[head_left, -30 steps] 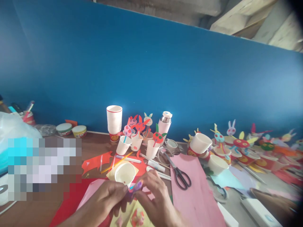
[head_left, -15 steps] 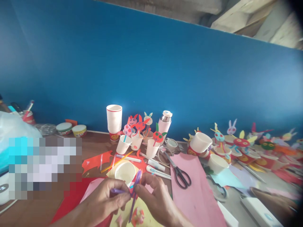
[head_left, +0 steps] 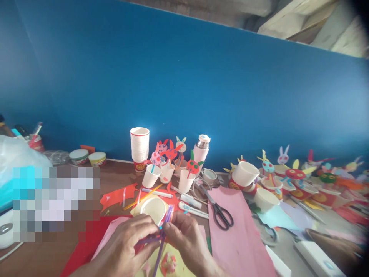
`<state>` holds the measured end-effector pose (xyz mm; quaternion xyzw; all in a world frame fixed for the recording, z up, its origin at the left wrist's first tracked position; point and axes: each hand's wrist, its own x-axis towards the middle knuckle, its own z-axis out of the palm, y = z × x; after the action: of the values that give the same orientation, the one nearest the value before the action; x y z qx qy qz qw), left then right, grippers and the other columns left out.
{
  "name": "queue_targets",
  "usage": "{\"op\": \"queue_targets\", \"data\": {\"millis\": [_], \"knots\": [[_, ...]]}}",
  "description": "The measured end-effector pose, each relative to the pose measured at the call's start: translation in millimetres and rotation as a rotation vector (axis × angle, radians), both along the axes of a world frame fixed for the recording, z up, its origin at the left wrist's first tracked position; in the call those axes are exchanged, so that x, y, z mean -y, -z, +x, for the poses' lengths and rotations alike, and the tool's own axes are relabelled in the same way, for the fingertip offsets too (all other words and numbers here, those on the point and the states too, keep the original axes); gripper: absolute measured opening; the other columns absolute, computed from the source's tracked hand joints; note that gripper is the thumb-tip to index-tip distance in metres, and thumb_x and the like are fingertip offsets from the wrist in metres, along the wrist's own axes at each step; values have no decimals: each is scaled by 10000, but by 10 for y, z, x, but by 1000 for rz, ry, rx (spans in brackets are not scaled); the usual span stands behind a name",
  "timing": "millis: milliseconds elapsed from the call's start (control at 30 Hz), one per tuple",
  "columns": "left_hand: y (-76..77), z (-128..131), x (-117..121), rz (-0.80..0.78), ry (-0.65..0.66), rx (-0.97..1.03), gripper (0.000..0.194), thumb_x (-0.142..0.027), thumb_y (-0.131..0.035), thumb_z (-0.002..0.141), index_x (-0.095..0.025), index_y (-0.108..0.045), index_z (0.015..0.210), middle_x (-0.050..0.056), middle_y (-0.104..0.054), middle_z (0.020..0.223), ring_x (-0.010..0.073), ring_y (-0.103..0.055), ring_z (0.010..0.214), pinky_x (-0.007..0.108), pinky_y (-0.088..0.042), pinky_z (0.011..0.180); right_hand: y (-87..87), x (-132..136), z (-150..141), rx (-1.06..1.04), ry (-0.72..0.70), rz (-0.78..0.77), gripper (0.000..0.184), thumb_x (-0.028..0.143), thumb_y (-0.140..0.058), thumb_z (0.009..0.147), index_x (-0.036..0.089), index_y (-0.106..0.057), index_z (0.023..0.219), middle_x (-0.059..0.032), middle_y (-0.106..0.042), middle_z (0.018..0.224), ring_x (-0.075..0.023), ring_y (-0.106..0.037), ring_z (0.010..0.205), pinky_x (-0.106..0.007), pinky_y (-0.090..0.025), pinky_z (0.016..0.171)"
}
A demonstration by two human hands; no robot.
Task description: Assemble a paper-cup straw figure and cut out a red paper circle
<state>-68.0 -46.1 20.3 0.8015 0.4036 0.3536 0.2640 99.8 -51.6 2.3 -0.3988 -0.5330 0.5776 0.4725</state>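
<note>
My right hand (head_left: pixel 188 236) pinches a long, narrow purple strip (head_left: pixel 162 246) between thumb and fingers; it stands slanted, its upper end above the fingertips. My left hand (head_left: pixel 131 238) is closed on a second purple piece (head_left: pixel 148 240), which lies crosswise and meets the first. Whether these are straws or folded paper, I cannot tell. A small blue bit shows where they cross. Just behind my fingers sits a white paper cup (head_left: pixel 152 207), partly covered by them. Below my hands, red and pink scraps (head_left: pixel 168 262) lie on yellow paper (head_left: pixel 180 261).
Black-handled scissors (head_left: pixel 220 215) lie on pink paper (head_left: pixel 239 242), beside a white cutter (head_left: pixel 193 209) and a marker (head_left: pixel 157 193). Behind stand cups with paper animal faces (head_left: pixel 171 152), a cup stack (head_left: pixel 140 148) and a flask (head_left: pixel 201 152). More decorated cups (head_left: pixel 296 181) crowd the right.
My left hand has moved slightly right and rolled over, its back now covering more of the crosswise purple piece. The slanted strip's lower end has swung a little left.
</note>
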Motion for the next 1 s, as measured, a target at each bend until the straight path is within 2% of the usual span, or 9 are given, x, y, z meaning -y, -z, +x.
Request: {"op": "queue_targets", "data": {"millis": [133,300,433,467,567,667,767,900,1000], "knots": [[-19,-45,8,14,22,-83,93,-230,-611,802,-221,-692,757,31,-666,677,156,-614,635,212,-454,622,4,18,-15,-23,-2,-20,384,493,-623,770,109,-607,761,-12,-518,651,-113,-436,602,-235,-382,607],[-2,-33,32,100,-11,-26,95,-206,-624,783,-243,-706,754,33,-683,675,168,-621,626,220,-453,620,-45,34,-21,-36,6,-19,401,506,-620,768,106,-597,743,-4,-495,631,-98,-393,570,-219,-340,568],[179,-76,60,133,-90,50,110,-191,-666,741,-267,-738,775,53,-714,741,203,-640,713,250,-456,727,-83,35,-33,-91,2,-41,402,520,-638,746,124,-578,711,17,-465,585,-89,-366,533,-211,-325,542],[237,-98,67,110,-72,57,125,-206,-694,720,-278,-747,807,61,-727,807,221,-646,784,258,-451,782,-91,36,-35,-111,-8,-54,405,525,-643,739,128,-573,702,21,-457,573,-86,-362,524,-208,-323,537],[339,-132,98,3,-146,193,232,-219,-767,637,-292,-755,857,74,-721,944,277,-611,941,307,-415,908,-118,43,-34,-138,-33,-84,418,530,-657,725,120,-578,691,6,-490,591,-89,-393,537,-204,-327,547],[268,-84,131,-61,-211,304,175,-224,-745,647,-298,-756,806,63,-724,866,277,-604,913,316,-421,907,-140,40,-25,-173,-51,-89,416,512,-671,723,103,-599,698,-21,-532,635,-102,-435,584,-211,-348,591],[155,-32,140,-87,-223,247,70,-260,-697,694,-284,-745,739,52,-717,773,250,-622,810,295,-453,846,-145,29,-15,-212,-51,-85,394,495,-674,732,109,-606,688,-13,-523,635,-101,-430,595,-220,-362,626],[176,-82,110,58,-203,103,123,-238,-702,702,-283,-733,812,36,-727,847,220,-640,846,240,-450,832,-141,33,-2,-209,-68,-98,375,477,-671,746,114,-606,676,-3,-506,623,-99,-429,594,-218,-363,626],[181,-128,75,227,-105,25,196,-220,-716,698,-295,-719,879,21,-732,874,202,-644,875,200,-434,843,-144,47,12,-197,-118,-116,370,475,-671,747,117,-601,685,-2,-501,626,-94,-425,592,-198,-337,583]]}}
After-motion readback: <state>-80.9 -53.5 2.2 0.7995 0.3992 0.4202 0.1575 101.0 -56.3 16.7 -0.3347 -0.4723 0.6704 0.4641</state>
